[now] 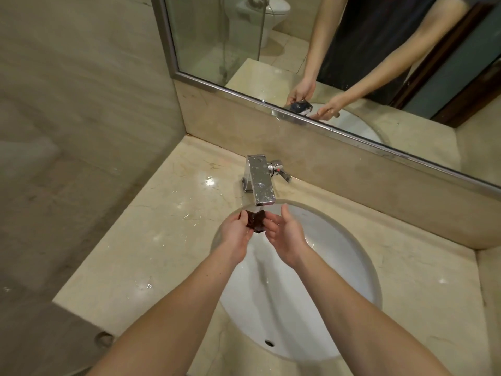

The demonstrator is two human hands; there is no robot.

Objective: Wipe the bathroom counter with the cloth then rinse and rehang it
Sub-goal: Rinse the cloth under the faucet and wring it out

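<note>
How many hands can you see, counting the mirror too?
4. The left hand grips the dark cloth under the faucet, the right hand touches it; a reflected left hand and reflected right hand show in the mirror.

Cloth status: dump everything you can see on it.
The cloth is a small, dark brownish wad, bunched and wet-looking, weave too small to tell. It is held just under the faucet spout, above the white sink. The left hand grips its left side with curled fingers; the right hand touches its right side with looser fingers. Water streams from it into the basin.
</note>
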